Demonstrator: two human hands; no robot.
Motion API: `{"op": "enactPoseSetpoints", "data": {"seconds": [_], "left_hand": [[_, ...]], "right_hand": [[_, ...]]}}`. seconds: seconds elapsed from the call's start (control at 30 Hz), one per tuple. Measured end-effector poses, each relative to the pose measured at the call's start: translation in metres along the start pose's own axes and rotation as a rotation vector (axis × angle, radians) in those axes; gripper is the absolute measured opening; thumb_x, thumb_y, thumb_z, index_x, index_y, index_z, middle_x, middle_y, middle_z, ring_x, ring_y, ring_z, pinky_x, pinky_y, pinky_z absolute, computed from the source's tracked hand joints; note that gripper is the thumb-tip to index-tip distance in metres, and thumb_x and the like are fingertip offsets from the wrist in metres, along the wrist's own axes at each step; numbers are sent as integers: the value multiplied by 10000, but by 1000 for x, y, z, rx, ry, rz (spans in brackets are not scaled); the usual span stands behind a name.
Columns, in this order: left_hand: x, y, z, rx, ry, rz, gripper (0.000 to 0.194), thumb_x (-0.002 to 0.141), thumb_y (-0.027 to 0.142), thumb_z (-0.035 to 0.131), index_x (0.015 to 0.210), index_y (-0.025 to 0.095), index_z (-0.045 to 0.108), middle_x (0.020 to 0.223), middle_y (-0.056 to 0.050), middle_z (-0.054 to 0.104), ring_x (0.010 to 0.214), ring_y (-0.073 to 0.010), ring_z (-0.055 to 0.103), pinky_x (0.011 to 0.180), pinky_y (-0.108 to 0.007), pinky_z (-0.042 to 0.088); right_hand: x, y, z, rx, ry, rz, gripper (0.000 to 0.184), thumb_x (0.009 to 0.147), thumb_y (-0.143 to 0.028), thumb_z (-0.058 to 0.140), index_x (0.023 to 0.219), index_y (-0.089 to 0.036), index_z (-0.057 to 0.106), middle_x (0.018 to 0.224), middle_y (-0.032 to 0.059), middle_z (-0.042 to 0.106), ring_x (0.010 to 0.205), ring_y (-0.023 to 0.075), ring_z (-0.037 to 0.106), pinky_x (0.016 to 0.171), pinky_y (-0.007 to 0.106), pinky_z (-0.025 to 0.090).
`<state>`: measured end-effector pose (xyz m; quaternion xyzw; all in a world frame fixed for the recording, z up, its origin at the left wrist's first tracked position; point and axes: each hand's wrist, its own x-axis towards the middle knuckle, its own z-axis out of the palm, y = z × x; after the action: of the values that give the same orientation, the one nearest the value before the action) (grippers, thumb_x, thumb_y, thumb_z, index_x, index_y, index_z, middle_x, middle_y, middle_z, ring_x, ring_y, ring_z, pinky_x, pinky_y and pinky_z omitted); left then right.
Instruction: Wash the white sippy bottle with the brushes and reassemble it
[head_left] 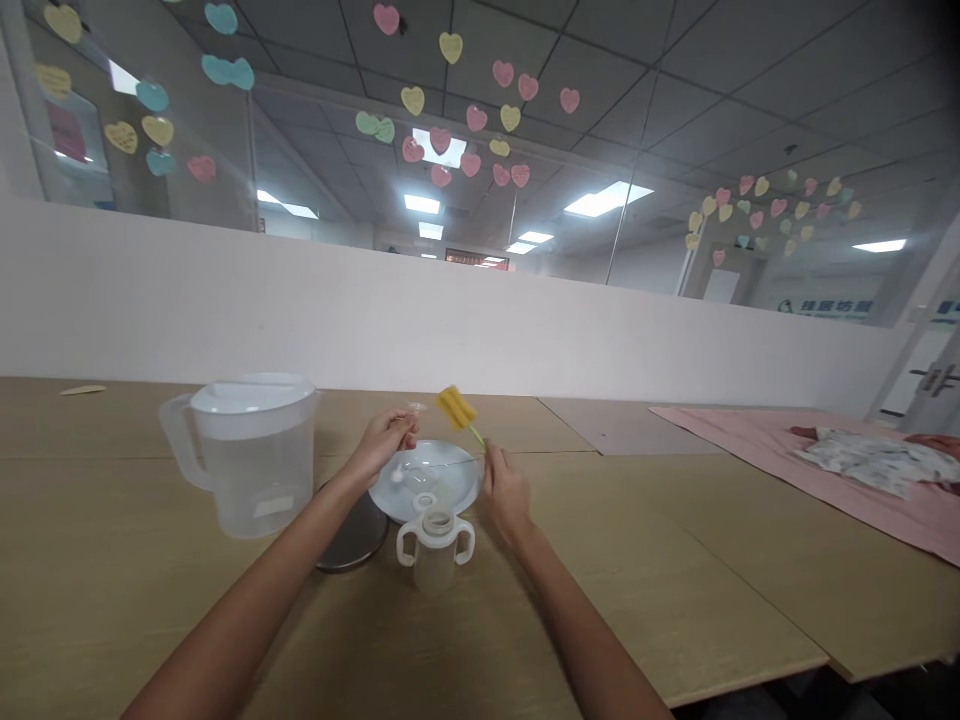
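My right hand [508, 492] is closed round the green handle of a sponge bottle brush [456, 408], its yellow head pointing up and to the left. Facing it, my left hand [388, 440] pinches a small clear piece [417, 406], too small and blurred to name exactly. Below both hands lies a white bowl [386, 493] with clear and white small parts and a thin rod in it. In front of the bowl, a baby bottle [435, 560] with two white handles stands upright, its mouth uncovered.
A large lidded plastic pitcher [259, 460] stands at the left. Partly under my left forearm is a dark round tray [352, 535]. A pink cloth [750, 440] with patterned fabric [885, 460] on it covers the right side. A low white wall [450, 330] bounds the table's back.
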<state>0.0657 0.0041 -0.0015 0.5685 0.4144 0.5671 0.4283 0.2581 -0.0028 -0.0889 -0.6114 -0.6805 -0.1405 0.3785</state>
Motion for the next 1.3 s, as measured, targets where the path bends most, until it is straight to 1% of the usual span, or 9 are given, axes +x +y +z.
{"op": "enactPoseSetpoints", "data": {"seconds": [0.27,0.4,0.53,0.73,0.83,0.9,1.03,1.2,1.3], "left_hand": [[-4,2,-2,240,37,97,247,664,374,586,715,141,522,635,25,524,363,-47,385,373,-200,290],[-3,5,-5,379,94,189,277,655,414,583,713,144,557,710,-14,577,501,-98,488,460,-216,356],[-3,8,-6,429,62,275,225,637,355,578,703,140,589,691,-25,607,673,-164,552,577,-241,395],[-4,3,-4,250,28,125,263,640,383,610,688,124,608,624,-13,591,546,-119,499,488,-212,348],[-3,0,-4,120,9,46,262,675,385,597,643,125,582,550,15,521,445,-74,406,409,-188,288],[-1,-2,-5,72,6,32,268,724,385,549,681,123,580,562,11,514,449,-74,419,401,-181,311],[7,-8,-7,-145,-22,-5,237,765,342,528,778,117,598,731,-51,602,653,-126,566,564,-227,472],[14,-14,-9,-442,-17,-108,180,770,269,564,660,126,567,639,-25,578,678,-127,591,692,-258,490],[14,-11,-6,-513,6,-124,175,797,236,531,657,135,558,653,-19,588,687,-114,594,733,-254,479]], "right_hand": [[-4,-1,10,94,143,-239,325,900,-199,321,1100,-143,571,816,77,630,637,141,583,546,203,398],[-7,-3,11,154,234,-194,328,911,-214,298,1074,-136,572,815,81,642,653,149,597,563,216,418],[-8,-6,8,202,262,-298,335,917,-222,289,1080,-129,567,851,86,648,708,147,610,621,215,433],[-5,-3,4,80,219,-216,329,910,-216,299,1064,-125,575,774,76,648,593,156,593,506,229,397],[-6,1,5,124,299,-138,328,916,-241,305,1065,-122,572,807,82,658,617,158,603,532,233,414],[-6,2,6,169,327,-193,325,918,-242,306,1056,-126,577,853,87,660,677,154,614,592,228,435],[-7,4,8,159,250,-347,333,917,-221,298,1072,-138,581,854,86,657,689,145,609,611,219,438],[-5,8,8,167,278,-218,327,914,-242,313,1049,-126,587,819,84,661,638,158,607,562,236,434],[-6,5,8,255,300,-252,321,914,-245,317,1058,-136,582,891,88,663,723,159,621,636,239,457]]}}
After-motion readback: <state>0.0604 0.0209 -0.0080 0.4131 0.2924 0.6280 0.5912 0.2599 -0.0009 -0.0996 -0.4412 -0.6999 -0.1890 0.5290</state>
